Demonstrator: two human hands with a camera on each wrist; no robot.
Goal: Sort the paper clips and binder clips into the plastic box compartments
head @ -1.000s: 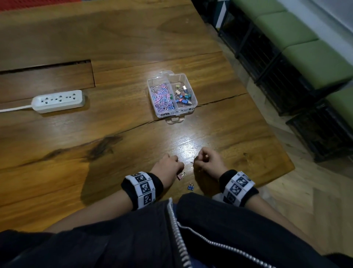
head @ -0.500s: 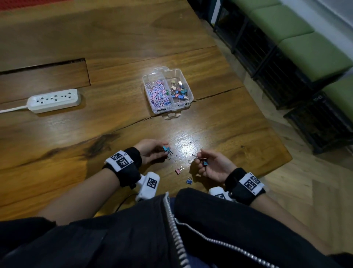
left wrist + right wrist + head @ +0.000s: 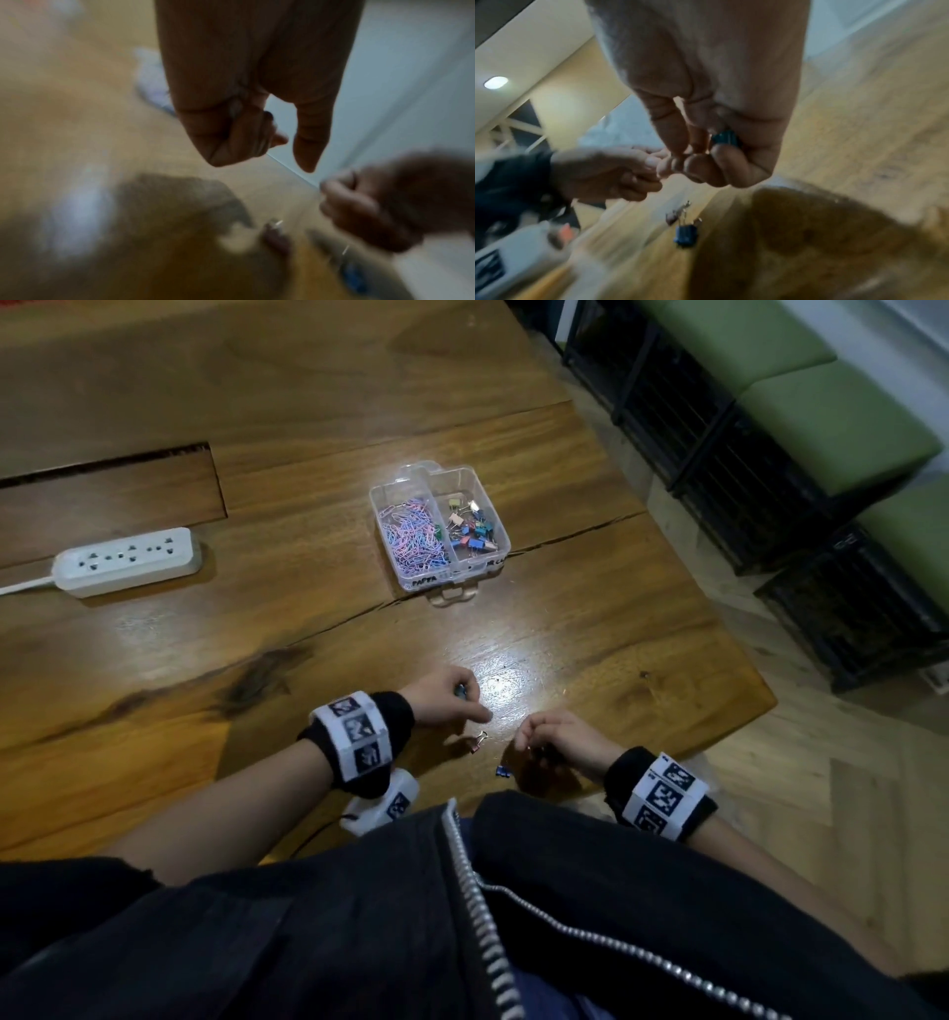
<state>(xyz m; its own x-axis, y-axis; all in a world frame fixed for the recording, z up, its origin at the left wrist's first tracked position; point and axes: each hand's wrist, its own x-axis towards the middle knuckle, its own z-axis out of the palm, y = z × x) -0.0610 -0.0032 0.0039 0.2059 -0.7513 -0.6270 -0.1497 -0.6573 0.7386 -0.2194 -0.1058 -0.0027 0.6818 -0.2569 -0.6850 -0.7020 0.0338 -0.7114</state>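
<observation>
Right hand has its grip curled round a small teal metal binder clip; left hand grip curled on something bluish, can't tell what. Pink binder clip and blue binder clip sit on the wooden table.

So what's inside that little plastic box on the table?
The plastic box has two compartments: pink and blue paper clips fill the left, coloured binder clips the right. Whatever lies beneath either pile is hidden.
</observation>
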